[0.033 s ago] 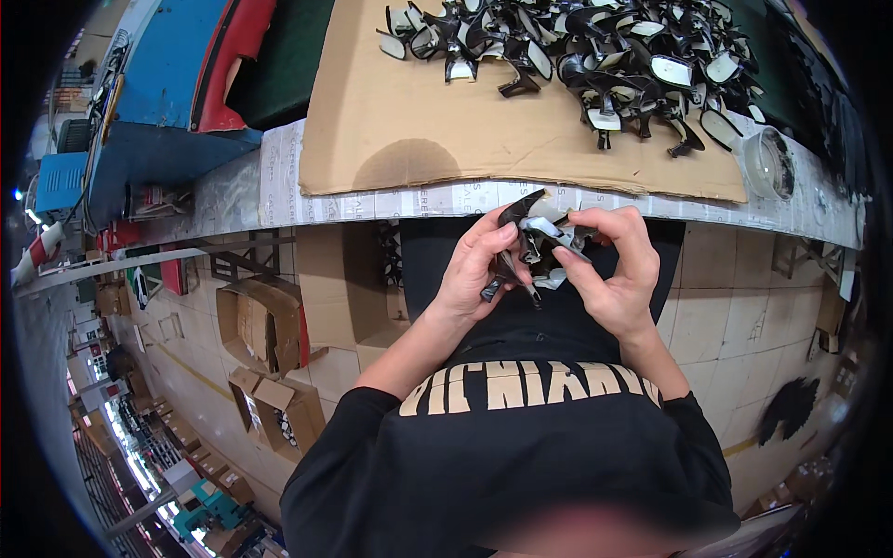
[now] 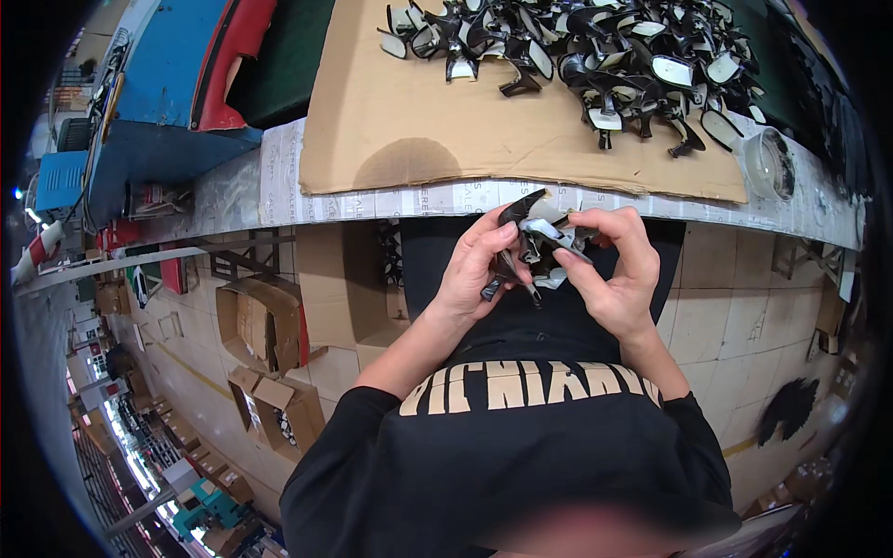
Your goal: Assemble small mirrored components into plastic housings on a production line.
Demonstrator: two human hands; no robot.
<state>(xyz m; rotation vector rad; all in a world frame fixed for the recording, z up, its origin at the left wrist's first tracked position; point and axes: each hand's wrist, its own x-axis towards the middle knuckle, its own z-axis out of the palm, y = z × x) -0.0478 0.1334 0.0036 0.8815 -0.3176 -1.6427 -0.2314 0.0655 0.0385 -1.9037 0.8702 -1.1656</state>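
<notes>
My left hand [image 2: 474, 265] curls around a cluster of glossy black heel pieces [image 2: 537, 240], presumably to steady it, while the thumb and forefinger of my right hand [image 2: 616, 279] pinch its right side, probably for finer control. The cluster bridges my hands before my chest, at the near edge of the tabletop [image 2: 279, 186]. Similar pieces [image 2: 672, 70] lie heaped toward the right edge of the cardboard sheet [image 2: 400, 102], perhaps spread to protect their gloss.

Looks steeply down from head height in wide fisheye; frames left hand [image 2: 475, 267] and right hand [image 2: 620, 284] near centre at close range, worktop [image 2: 280, 177] toward upper edge.
</notes>
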